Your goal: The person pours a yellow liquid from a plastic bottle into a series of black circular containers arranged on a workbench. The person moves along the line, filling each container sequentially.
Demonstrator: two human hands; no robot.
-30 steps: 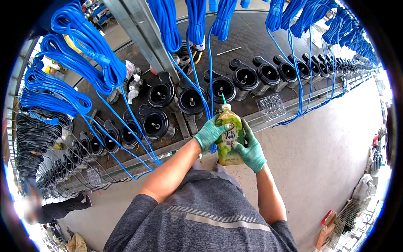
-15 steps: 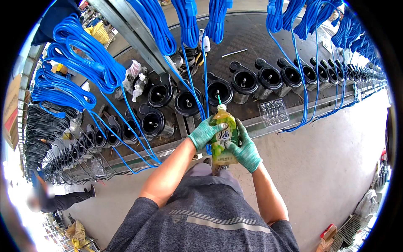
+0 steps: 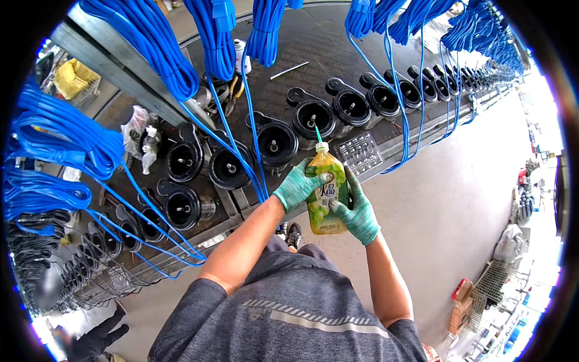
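A plastic bottle (image 3: 326, 218) of yellow-green liquid, with a green printed label, is held between both my gloved hands. My left hand (image 3: 295, 188), in a green glove, wraps round its left side, thumb across the front. On the right side my right hand (image 3: 362, 218) grips it too, thumb lying on the label. A thin green nozzle (image 3: 318, 134) rises from the white cap (image 3: 322, 146). Its tip is over a round black motor-like housing (image 3: 324, 123), close to the small metal shaft at the centre. Whether the tip touches the shaft I cannot tell.
Similar housings (image 3: 274, 145) line the bench (image 3: 289, 36) on both sides. A clear tray (image 3: 360, 153) of small parts sits right of the cap. Blue cable bundles (image 3: 265, 30) hang overhead beside a metal post (image 3: 120, 60). A thin rod (image 3: 289, 70) lies farther back. Another person (image 3: 90, 341) is lower left.
My view has turned and shifted right along the bench. The bottle, still in both hands, has gone from one housing to the neighbouring one on the right.
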